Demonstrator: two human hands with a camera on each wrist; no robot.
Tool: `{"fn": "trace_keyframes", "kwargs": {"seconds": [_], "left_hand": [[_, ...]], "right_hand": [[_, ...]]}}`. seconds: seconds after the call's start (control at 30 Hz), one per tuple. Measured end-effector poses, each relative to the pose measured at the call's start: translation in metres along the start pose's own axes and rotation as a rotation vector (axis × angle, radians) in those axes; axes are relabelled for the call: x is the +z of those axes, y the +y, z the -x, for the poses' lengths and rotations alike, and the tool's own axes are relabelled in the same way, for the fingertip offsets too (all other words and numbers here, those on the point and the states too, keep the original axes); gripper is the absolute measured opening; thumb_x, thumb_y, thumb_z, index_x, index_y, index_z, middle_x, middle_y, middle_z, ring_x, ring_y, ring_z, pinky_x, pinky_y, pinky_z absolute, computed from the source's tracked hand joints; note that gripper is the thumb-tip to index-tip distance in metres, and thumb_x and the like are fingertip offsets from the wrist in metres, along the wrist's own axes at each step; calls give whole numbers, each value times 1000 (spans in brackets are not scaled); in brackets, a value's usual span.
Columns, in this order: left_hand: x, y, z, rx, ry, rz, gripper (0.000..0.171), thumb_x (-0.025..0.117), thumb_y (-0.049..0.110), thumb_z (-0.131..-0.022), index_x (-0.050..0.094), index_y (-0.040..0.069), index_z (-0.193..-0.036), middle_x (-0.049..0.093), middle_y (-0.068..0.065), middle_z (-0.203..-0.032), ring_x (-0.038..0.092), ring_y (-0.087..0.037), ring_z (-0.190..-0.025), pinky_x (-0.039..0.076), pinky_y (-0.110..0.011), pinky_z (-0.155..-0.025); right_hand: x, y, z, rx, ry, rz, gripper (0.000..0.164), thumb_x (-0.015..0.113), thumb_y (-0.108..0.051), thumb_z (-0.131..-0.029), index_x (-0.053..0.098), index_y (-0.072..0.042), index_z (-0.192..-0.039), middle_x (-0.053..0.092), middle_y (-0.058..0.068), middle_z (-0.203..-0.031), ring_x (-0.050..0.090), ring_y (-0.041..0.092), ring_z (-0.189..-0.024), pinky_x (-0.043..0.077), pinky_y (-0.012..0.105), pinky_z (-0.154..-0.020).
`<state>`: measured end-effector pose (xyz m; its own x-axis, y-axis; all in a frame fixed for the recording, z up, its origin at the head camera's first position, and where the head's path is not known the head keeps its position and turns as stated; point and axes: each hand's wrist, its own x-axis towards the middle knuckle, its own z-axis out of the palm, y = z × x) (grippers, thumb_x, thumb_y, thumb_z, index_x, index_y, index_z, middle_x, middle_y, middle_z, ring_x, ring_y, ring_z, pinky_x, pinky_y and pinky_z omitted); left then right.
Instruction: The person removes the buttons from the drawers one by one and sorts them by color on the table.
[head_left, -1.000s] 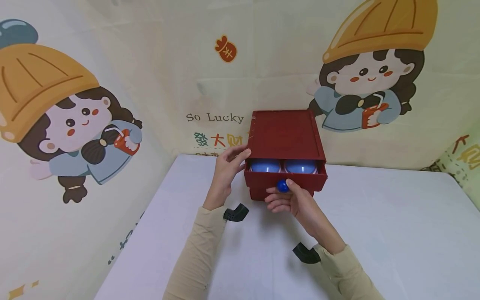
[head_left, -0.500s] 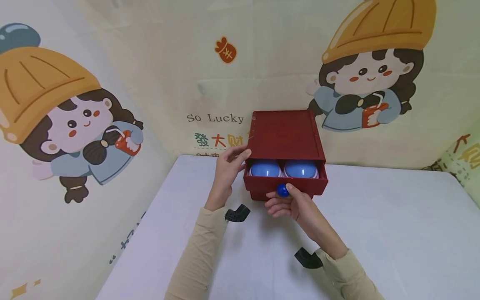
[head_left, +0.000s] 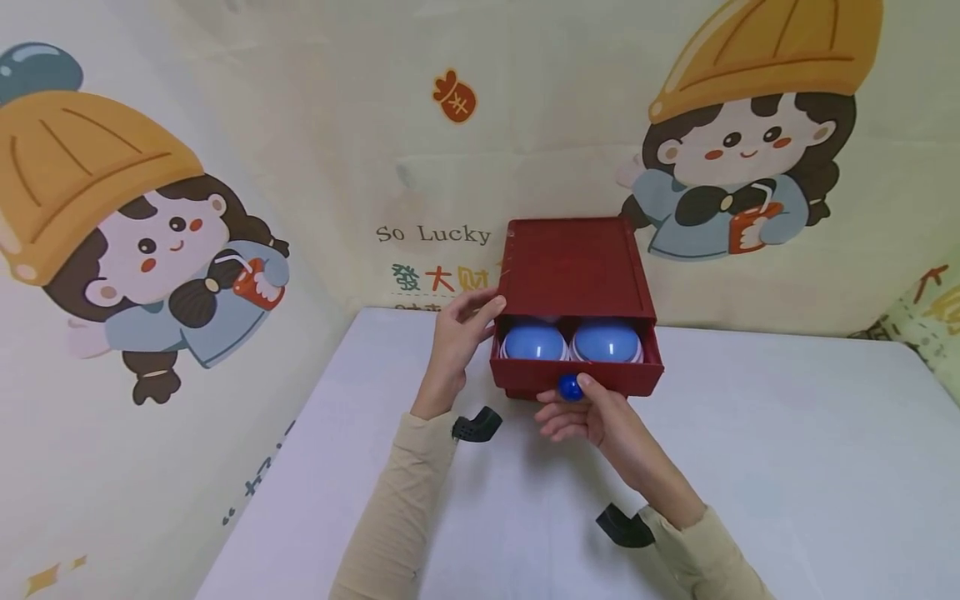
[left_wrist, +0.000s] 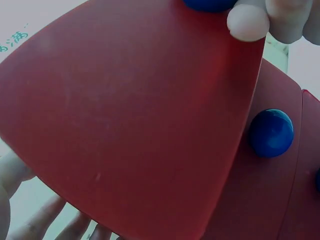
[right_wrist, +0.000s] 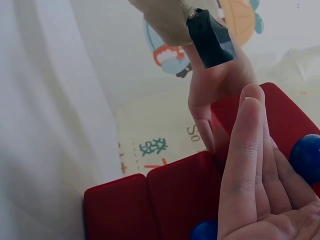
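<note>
Pinching the blue knob point(head_left: 571, 387): right hand point(head_left: 611, 425), lower centre.
Left hand point(head_left: 458, 337): fingers unclenched, touching the red box point(head_left: 576, 267), mid-frame.
Drawer point(head_left: 523, 377): partly out, two blue domes point(head_left: 606, 342) inside.

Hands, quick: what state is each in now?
Left hand: open, touching the side of the red box.
Right hand: holding the blue knob.

One red cabinet point(head_left: 573, 267), centre. Left wrist view: three drawers point(left_wrist: 125, 125) and three blue knobs point(left_wrist: 271, 132). Two blue domes point(head_left: 534, 342), right of centre. Lower middle: two hands, left point(head_left: 453, 346) and right point(head_left: 603, 425), two sleeves point(head_left: 397, 508), two black brackets point(head_left: 477, 425). One table point(head_left: 787, 433). Two printed girls point(head_left: 738, 167), left and upper right.
</note>
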<state>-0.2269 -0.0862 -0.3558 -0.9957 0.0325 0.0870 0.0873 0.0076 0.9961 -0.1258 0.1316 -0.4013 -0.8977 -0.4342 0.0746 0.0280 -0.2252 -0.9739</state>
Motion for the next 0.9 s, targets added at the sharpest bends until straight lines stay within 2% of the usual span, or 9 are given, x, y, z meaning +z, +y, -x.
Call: {"fn": "trace_keyframes", "kwargs": {"seconds": [0.6,0.9], "left_hand": [[-3,1,1,22,-34,40,37,72,34,-92,67,14,-122,68,-6,-120,66,-20,-108,57,-40,-92],[-3,-1,0,20,-47,27,38,71,35,-92,67,15,-123,67,-6,-122,65,-21,-110,56,-42,-94]], "right_hand": [[6,-2,11,16,-24,3,59,29,-37,-110,56,13,-123,74,10,-105,74,24,-90,60,32,-84],[8,-2,16,58,-7,7,60,30,-40,-109,55,13,-124,75,7,-104,74,23,-90,60,33,-85]]}}
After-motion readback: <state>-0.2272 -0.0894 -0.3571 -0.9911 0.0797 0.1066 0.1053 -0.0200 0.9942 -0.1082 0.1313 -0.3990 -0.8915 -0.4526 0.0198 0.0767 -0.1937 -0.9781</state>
